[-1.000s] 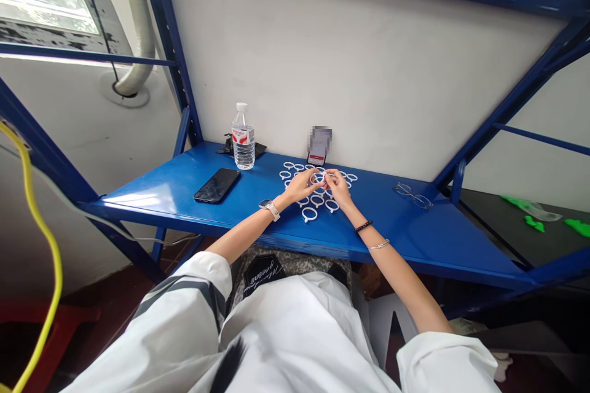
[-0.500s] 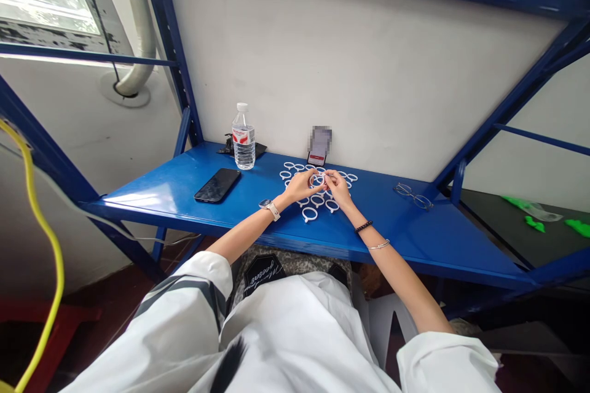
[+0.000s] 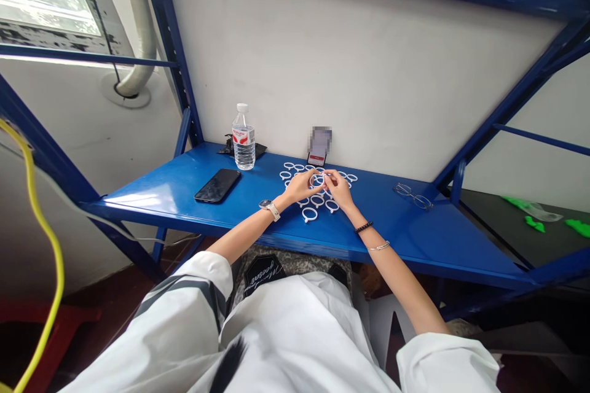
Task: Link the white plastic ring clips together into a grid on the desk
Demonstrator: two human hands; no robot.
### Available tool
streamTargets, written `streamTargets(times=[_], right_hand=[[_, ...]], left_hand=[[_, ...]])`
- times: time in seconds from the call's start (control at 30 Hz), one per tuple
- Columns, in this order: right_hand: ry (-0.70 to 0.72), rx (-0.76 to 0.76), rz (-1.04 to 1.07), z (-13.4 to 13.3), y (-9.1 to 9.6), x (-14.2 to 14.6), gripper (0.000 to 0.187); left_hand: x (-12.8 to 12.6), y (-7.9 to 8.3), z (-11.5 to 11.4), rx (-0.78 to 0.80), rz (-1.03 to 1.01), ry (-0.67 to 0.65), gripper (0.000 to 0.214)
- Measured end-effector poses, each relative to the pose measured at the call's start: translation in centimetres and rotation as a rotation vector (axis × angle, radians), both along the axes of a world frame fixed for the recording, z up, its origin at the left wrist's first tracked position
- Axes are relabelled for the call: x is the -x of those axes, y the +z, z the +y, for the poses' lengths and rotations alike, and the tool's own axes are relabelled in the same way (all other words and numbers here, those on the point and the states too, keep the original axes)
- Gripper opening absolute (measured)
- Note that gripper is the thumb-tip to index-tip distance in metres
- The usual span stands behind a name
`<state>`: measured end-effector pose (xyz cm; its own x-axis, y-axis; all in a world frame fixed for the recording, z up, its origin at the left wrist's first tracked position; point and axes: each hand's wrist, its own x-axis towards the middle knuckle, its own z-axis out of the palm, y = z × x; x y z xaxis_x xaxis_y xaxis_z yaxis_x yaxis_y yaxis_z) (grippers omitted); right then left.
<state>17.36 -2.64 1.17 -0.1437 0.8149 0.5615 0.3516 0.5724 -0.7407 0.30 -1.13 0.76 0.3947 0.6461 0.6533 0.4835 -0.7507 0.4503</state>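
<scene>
Both hands (image 3: 302,186), fingers half-curled, hold a white ring (image 3: 317,186). Similar rings (image 3: 310,220) lie spread below on the table (image 3: 378,221)

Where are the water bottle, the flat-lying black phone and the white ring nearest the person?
Water bottle (image 3: 244,137), head view: on its label.
Black phone (image 3: 217,185), head view: dark face.
White ring (image 3: 310,220), head view: its lower rim.

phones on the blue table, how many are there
2: one phone lies flat, left of the bottle; another phone stands by the wall, behind the rings. No other shows.
</scene>
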Motion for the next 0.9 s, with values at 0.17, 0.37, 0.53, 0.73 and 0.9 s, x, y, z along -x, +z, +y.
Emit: streamTargets(times=[0.17, 0.37, 0.53, 0.73, 0.9], right_hand=[[-0.032, -0.050, -0.084, -0.12, 0.27, -0.13, 0.033], [-0.038, -0.069, -0.112, -0.16, 0.33, -0.20, 0.031], [-0.042, -0.071, -0.104, -0.01, 0.22, -0.30, 0.030], [-0.033, -0.073, -0.096, -0.02, 0.21, -0.26, 0.028], [-0.042, -0.073, -0.110, -0.23, 0.35, -0.23, 0.026]], left_hand=[[-0.03, 0.08, -0.15, 0.005, 0.020, 0.007, 0.046], [-0.02, 0.22, -0.26, -0.004, 0.045, -0.004, 0.046], [0.01, 0.22, -0.25, -0.039, 0.057, 0.001, 0.045], [0.02, 0.04, -0.05, -0.034, 0.077, 0.005, 0.047], [-0.04, 0.08, -0.15, -0.010, 0.080, 0.005, 0.047]])
